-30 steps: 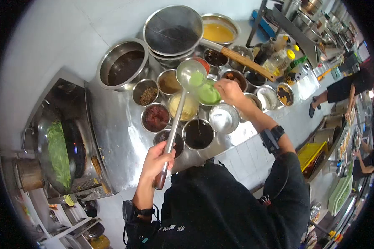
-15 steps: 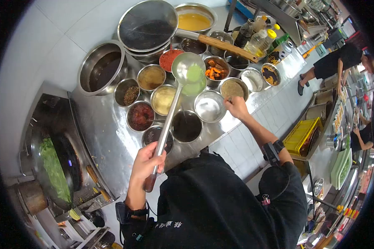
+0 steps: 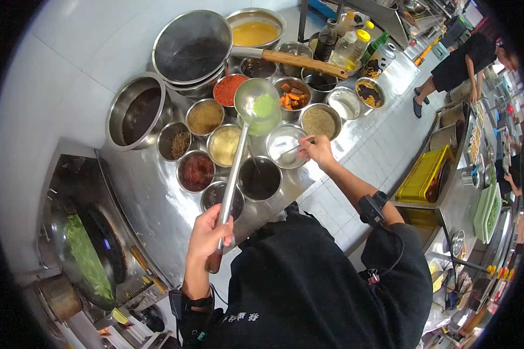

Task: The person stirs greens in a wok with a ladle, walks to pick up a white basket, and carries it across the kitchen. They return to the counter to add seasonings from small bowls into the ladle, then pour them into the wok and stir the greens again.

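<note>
My left hand (image 3: 206, 235) is closed around the handle of a long metal ladle (image 3: 237, 166). The ladle's round bowl is over the seasoning containers, with something pale green in or below it. My right hand (image 3: 318, 151) pinches a thin spoon (image 3: 291, 150), which dips into a metal container of white powder (image 3: 279, 138). Just beyond that hand sits a container of grey-brown powder (image 3: 321, 122). Near the ladle handle are a container of dark liquid (image 3: 261, 180) and one of pale yellow paste (image 3: 222, 145).
A strainer (image 3: 192, 49) with a wooden handle rests on a pot at the back. Bottles (image 3: 346, 49) stand behind the containers. On the left, green leaves (image 3: 87, 256) lie in a wok. A yellow crate (image 3: 425, 174) and co-workers (image 3: 466, 70) are at the right.
My right hand has moved left from the grey-brown powder to the white powder, with the spoon now showing. The ladle stays in my left hand; the view has shifted slightly.
</note>
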### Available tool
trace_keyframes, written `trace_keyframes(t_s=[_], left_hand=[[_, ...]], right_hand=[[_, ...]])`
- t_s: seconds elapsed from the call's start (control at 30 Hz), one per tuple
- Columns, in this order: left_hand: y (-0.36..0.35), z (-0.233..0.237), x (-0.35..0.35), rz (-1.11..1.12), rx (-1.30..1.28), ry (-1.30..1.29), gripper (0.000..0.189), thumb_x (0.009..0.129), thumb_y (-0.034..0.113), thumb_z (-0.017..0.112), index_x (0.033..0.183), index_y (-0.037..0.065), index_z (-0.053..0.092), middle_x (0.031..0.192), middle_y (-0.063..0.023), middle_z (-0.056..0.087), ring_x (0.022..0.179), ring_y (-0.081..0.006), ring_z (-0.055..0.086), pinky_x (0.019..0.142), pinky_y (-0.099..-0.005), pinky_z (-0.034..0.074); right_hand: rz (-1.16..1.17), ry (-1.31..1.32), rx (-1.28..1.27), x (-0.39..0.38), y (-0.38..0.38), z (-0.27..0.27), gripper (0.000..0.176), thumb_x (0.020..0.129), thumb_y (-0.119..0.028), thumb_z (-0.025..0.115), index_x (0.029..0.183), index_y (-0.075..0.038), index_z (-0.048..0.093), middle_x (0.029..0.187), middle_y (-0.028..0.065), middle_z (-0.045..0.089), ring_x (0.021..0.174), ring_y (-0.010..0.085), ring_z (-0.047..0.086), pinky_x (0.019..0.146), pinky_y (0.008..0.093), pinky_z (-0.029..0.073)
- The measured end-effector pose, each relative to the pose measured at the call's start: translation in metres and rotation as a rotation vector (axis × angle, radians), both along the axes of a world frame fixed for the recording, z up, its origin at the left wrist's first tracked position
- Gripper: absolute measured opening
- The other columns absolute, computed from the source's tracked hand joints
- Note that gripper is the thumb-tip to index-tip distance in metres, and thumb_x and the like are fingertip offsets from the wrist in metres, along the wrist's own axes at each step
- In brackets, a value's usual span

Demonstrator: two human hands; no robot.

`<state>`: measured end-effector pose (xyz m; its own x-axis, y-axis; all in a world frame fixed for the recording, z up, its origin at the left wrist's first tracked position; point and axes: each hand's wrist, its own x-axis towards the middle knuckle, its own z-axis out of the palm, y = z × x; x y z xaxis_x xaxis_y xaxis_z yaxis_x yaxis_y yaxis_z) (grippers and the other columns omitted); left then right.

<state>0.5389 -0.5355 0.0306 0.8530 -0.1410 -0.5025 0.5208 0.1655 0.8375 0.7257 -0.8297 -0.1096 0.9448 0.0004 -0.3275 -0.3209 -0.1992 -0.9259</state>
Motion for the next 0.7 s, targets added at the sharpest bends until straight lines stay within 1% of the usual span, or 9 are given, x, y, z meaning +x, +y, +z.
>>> trace_keyframes(t_s=[0.1,0.2,0.23,0.27,0.4,0.53,0.57,0.6,0.7], left_hand=[[-0.002,-0.001,-0.004,-0.015,0.032,-0.017,0.027,0.076,-0.006,0.051,0.103,-0.003,0.052,0.069,-0.0029,0.052,0.050,-0.0087,0.050,0.046,-0.0224,0.041],[-0.003,-0.005,-0.009,-0.038,0.089,-0.011,0.026,0.076,-0.006,0.050,0.102,-0.001,0.053,0.068,-0.0020,0.052,0.050,-0.0082,0.050,0.046,-0.0218,0.041],[-0.001,-0.010,-0.011,-0.085,0.146,-0.038,0.038,0.071,-0.013,0.050,0.108,-0.004,0.052,0.070,-0.0025,0.052,0.051,-0.0094,0.050,0.046,-0.0224,0.041],[0.000,-0.009,-0.011,-0.111,0.125,-0.015,0.038,0.071,-0.013,0.051,0.107,-0.004,0.052,0.071,-0.0025,0.053,0.051,-0.0092,0.051,0.046,-0.0223,0.041],[0.005,-0.012,-0.013,-0.184,-0.020,0.065,0.038,0.071,-0.012,0.053,0.109,-0.004,0.052,0.073,-0.0035,0.055,0.050,-0.0094,0.051,0.044,-0.0222,0.040],[0.000,-0.001,-0.011,-0.157,-0.067,0.116,0.032,0.075,-0.006,0.053,0.106,-0.002,0.052,0.070,-0.0033,0.053,0.049,-0.0101,0.051,0.044,-0.0228,0.040],[-0.001,0.002,-0.010,-0.151,-0.053,0.125,0.027,0.076,-0.004,0.053,0.104,-0.001,0.052,0.068,-0.0030,0.052,0.050,-0.0102,0.051,0.045,-0.0230,0.040],[-0.002,0.001,-0.010,-0.130,-0.060,0.113,0.029,0.076,-0.004,0.053,0.105,-0.002,0.052,0.067,-0.0031,0.052,0.049,-0.0102,0.051,0.044,-0.0231,0.040],[0.000,0.003,-0.010,-0.069,-0.068,0.076,0.035,0.074,-0.007,0.051,0.109,-0.004,0.051,0.066,-0.0039,0.050,0.047,-0.0104,0.049,0.043,-0.0235,0.038]], right_hand=[[-0.051,0.038,0.106,0.009,-0.018,0.000,0.010,0.079,0.000,0.055,0.083,0.004,0.064,0.067,0.0117,0.064,0.052,0.0156,0.060,0.043,0.0256,0.047],[-0.030,0.022,0.151,0.020,-0.035,0.038,0.010,0.078,0.000,0.055,0.083,0.003,0.064,0.066,0.0106,0.063,0.050,0.0140,0.057,0.042,0.0254,0.044],[-0.061,0.007,0.227,0.023,-0.039,0.050,0.011,0.078,0.000,0.055,0.082,0.003,0.064,0.066,0.0103,0.063,0.050,0.0136,0.057,0.042,0.0254,0.043],[-0.092,-0.009,0.303,0.026,-0.041,0.064,0.011,0.078,0.000,0.054,0.082,0.002,0.064,0.065,0.0099,0.062,0.050,0.0132,0.056,0.042,0.0253,0.042],[-0.010,-0.237,-0.258,0.033,-0.045,0.096,0.013,0.076,-0.008,0.057,0.077,0.003,0.064,0.060,0.0092,0.062,0.049,0.0139,0.057,0.045,0.0289,0.044],[0.169,-0.542,-0.608,0.017,-0.039,0.079,0.014,0.075,-0.012,0.057,0.078,-0.002,0.066,0.060,0.0175,0.060,0.051,0.0258,0.060,0.052,0.0361,0.048],[0.184,-0.550,-0.666,0.010,-0.035,0.066,0.013,0.075,-0.012,0.057,0.079,-0.005,0.066,0.064,0.0211,0.060,0.059,0.0334,0.062,0.057,0.0405,0.049],[0.240,-0.544,-0.687,0.002,-0.030,0.059,0.012,0.076,-0.011,0.057,0.081,-0.005,0.066,0.069,0.0204,0.062,0.064,0.0355,0.062,0.061,0.0424,0.050],[0.239,-0.546,-0.582,-0.016,-0.023,0.016,0.013,0.076,-0.010,0.058,0.084,-0.004,0.067,0.076,0.0191,0.064,0.068,0.0345,0.063,0.063,0.0407,0.050]])
